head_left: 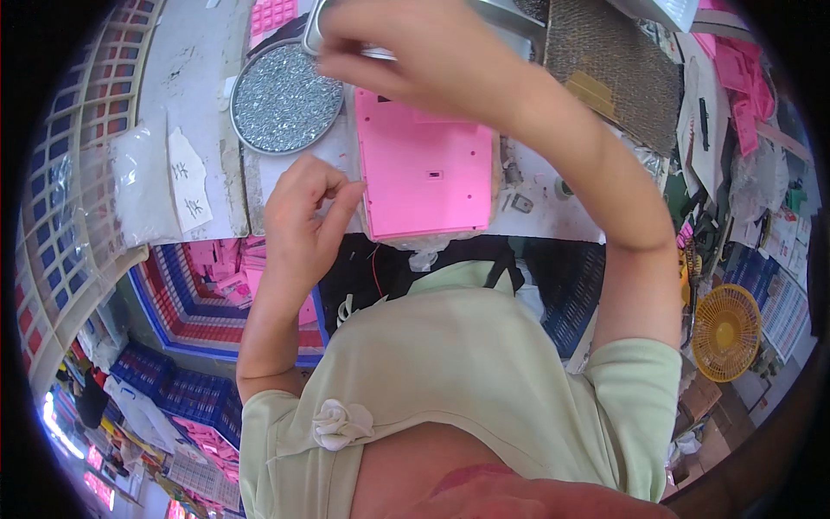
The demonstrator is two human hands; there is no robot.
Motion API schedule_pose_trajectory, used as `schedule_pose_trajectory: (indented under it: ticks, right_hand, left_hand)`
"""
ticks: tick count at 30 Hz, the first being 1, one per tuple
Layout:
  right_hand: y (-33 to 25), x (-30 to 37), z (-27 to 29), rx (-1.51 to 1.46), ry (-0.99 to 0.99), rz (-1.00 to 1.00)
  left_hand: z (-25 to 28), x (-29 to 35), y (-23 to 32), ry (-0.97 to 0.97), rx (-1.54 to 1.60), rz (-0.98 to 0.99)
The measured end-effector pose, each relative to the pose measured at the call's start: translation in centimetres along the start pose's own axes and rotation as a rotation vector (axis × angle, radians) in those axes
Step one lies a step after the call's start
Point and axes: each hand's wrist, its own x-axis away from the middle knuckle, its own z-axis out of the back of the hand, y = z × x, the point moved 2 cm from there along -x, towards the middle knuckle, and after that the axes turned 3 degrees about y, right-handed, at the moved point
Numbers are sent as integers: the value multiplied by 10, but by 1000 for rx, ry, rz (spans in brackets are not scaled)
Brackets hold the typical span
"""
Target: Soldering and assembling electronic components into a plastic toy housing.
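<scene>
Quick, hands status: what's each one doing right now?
Left hand: fingers curled, pinched at the left edge of the pink plastic panel; contents cannot be told.
Right hand: closed on a metal tool above the panel.

A small assembly workshop, cluttered and busy. On the workbench, a round tray of tiny screws just left of a pink plastic casing. More pink plastic parts heaped far right of the casing, beside loose papers. Below the bench edge, a blue and red crate filled with further pink pieces. Lower right of the casing, a yellow fan among boxes.
</scene>
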Motion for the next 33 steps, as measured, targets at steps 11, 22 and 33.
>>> schedule_pose_trajectory:
  ticks: [11, 22, 33]
  right_hand:
    - [-22, 156, 15, 67, 178, -464]
    - [-15, 157, 9, 160, 248, -210]
    - [-24, 181, 19, -12, 390, -378]
  left_hand:
    - [-4, -2, 24, -151, 22, -27]
    - [-3, 7, 17, -119, -12, -95]
    - [-6, 4, 21, -129, -20, -139]
